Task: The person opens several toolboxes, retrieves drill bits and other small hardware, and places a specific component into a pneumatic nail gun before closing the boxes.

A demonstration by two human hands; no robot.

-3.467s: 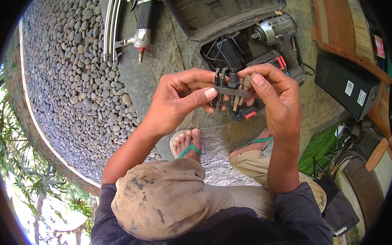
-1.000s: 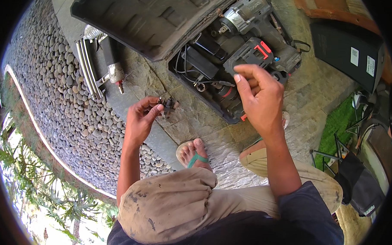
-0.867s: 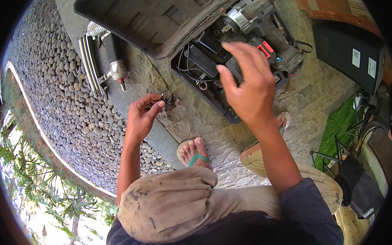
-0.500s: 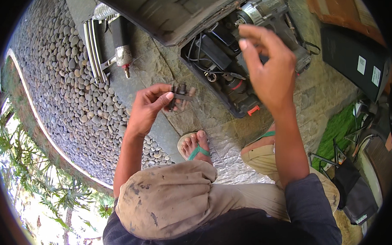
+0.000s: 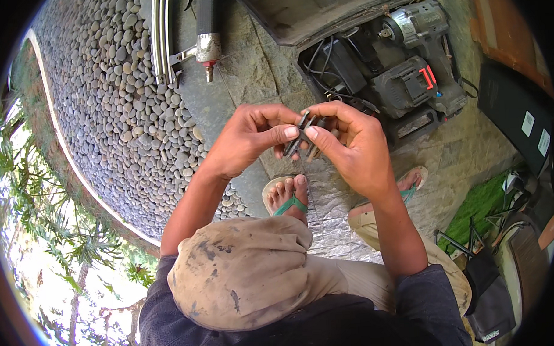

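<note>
Over the stone paving, my left hand [image 5: 245,140] and my right hand [image 5: 357,149] meet fingertip to fingertip. Both pinch a small dark holder [image 5: 301,135] with short metal pieces on it, possibly driver bits; fingers cover much of it. Just beyond my right hand lies an open black tool case [image 5: 321,36]. Inside it are a grey and silver cordless impact wrench [image 5: 421,24], a battery pack [image 5: 402,86] with a red latch, and a black charger [image 5: 345,67] with its cable.
A pneumatic nail gun [image 5: 208,48] lies at the upper left, beside a bed of grey pebbles [image 5: 125,117]. To the right are a black panel [image 5: 513,113] with white labels, green artificial turf [image 5: 473,206] and a black bag [image 5: 490,293]. My sandalled feet are below the hands.
My right hand has come from above the tool case down to the left and joined my left hand at the small holder. The view has shifted, so the case and nail gun appear higher.
</note>
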